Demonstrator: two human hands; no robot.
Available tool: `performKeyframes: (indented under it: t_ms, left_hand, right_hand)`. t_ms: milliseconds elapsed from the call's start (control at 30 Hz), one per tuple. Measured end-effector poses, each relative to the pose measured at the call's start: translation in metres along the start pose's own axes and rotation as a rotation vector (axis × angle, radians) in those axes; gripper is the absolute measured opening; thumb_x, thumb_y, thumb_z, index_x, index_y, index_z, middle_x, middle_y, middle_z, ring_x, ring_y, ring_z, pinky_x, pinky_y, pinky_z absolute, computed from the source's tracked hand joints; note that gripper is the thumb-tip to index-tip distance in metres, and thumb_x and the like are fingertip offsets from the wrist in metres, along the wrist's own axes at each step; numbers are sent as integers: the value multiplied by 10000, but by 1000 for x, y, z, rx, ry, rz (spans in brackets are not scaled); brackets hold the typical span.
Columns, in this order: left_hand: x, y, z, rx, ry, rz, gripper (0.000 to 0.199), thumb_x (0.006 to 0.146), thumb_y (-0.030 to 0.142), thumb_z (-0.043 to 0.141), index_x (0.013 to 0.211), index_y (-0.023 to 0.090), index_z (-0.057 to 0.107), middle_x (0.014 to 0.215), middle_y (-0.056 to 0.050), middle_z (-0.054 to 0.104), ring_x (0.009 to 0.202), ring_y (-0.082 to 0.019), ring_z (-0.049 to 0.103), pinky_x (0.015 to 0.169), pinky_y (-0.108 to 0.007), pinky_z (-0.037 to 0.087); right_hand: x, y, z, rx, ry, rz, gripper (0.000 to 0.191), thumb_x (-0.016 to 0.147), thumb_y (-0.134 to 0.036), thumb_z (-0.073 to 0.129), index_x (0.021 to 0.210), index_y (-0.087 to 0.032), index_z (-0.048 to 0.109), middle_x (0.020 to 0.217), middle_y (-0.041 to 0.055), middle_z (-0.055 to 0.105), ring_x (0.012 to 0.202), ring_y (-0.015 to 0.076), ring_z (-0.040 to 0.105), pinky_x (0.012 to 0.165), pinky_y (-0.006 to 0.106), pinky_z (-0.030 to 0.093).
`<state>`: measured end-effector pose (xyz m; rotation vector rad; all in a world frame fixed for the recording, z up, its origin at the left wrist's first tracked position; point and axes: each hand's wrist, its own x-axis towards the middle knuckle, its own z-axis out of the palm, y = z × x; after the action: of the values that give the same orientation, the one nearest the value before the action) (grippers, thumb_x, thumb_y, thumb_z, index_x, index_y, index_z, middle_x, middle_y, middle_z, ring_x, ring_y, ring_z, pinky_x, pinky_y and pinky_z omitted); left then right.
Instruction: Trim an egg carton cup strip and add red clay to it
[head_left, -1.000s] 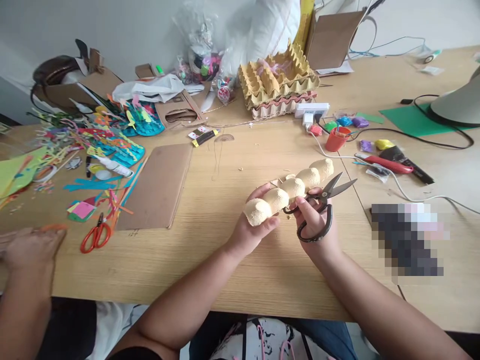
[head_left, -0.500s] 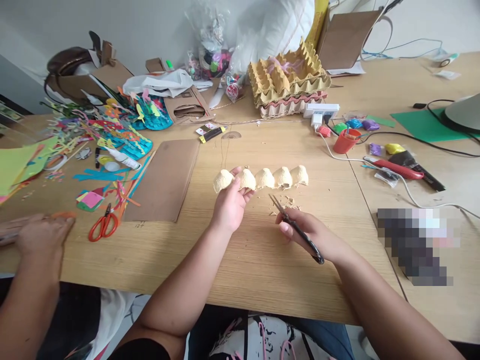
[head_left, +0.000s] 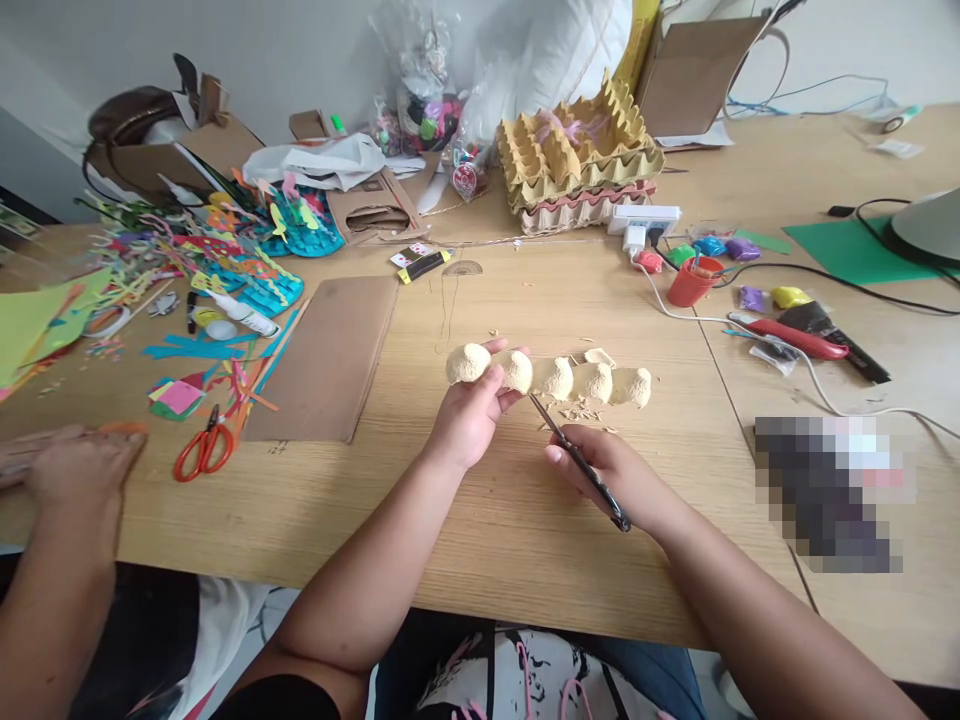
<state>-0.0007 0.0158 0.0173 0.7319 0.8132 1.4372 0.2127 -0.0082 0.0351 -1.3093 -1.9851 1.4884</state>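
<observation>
My left hand [head_left: 471, 415] pinches a pale yellow strip of egg-carton cups [head_left: 553, 379] near its left end, thumb in front and fingers behind. The strip has several domed cups in a row and reaches out to the right. My right hand [head_left: 604, 470] is closed round dark-handled scissors [head_left: 577, 458], whose tips point up and left, close to the strip's lower edge beside my left fingers. Small pale scraps [head_left: 581, 410] lie on the table under the strip, and a larger torn piece [head_left: 599, 357] shows just behind it.
Brown cardboard [head_left: 326, 360] and red-handled scissors [head_left: 204, 447] lie left, near another person's hands [head_left: 75, 465]. Stacked egg trays [head_left: 577, 160] and a power strip [head_left: 645, 217] stand behind. A red cup [head_left: 694, 283], clay packets and a white cable are at right.
My left hand has moved the strip right and turned it, so the cups face differently. The scissors have shifted slightly left, nearer the strip. The larger scrap now shows behind it.
</observation>
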Motion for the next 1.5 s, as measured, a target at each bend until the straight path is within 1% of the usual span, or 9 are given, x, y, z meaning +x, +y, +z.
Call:
performKeyframes:
  t_ms: [100,233,333,600,867,1100,1200,1300,1500]
  left_hand:
    - [1,2,1,-23,4,8,514,851,474,880,1259,258,653,1312,-84,787,1250,-237,732,1092,-400,569]
    - [1,3,2,-25,4,0,513,831,467,901,1238,263,664,1279,-80,798,1239,-247,737,1087,-417,578]
    - [0,2,2,-18,6,-1,517,827,473,903,1240,265,672,1297,-84,789,1281,-263,718,1099,-431,570]
    - [0,4,2,3,1,6,516,835,489,891,1252,264,686,1338,-94,772,1320,-272,693,1101,-426,572]
    - [-1,4,2,6,25,25,515,829,477,898,1244,256,686,1312,-99,779,1329,-275,694,1098,-412,571]
    - [-1,4,3,-5,51,54,476,834,444,897,1220,260,686,1275,-86,794,1301,-259,710,1100,-405,563]
    - [0,4,2,0,52,52,478,843,448,889,1234,259,691,1290,-89,789,1301,-259,709,1103,-406,560]
    - [0,3,1,3,47,35,493,835,453,893,1239,253,693,1266,-87,795,1283,-259,719,1106,-410,561]
    - [2,1,-2,-1,40,10,491,834,450,897,1231,250,690,1186,-75,813,1265,-263,731,1094,-424,571]
  right_hand:
    - [2,4,1,26,11,11,494,957,-711,637,837,-240,552,663,-42,493,630,150,448,607,294,336]
    - [3,6,1,62,2,-3,465,958,-681,664,862,-233,582,670,-46,493,630,145,452,609,287,342]
    - [3,6,1,79,-1,-8,466,952,-677,679,858,-230,588,667,-46,495,627,143,451,610,286,344]
    - [3,7,1,96,8,1,456,939,-662,707,862,-225,607,665,-50,486,623,139,437,609,289,328]
    - [0,-1,1,103,5,-18,446,935,-632,721,832,-220,584,711,-46,496,667,137,444,635,289,343]
    - [2,5,6,264,-71,56,468,913,-681,718,921,-231,588,621,-36,585,587,163,553,602,301,434]
    - [4,6,7,218,-17,43,473,910,-689,718,888,-233,594,586,-46,549,531,147,509,545,290,397]
    - [4,4,5,180,17,37,473,902,-685,733,873,-229,611,594,-51,523,532,137,486,528,283,374]
    - [4,5,3,261,-34,88,501,871,-707,756,875,-231,600,575,-76,459,507,123,445,499,275,328]
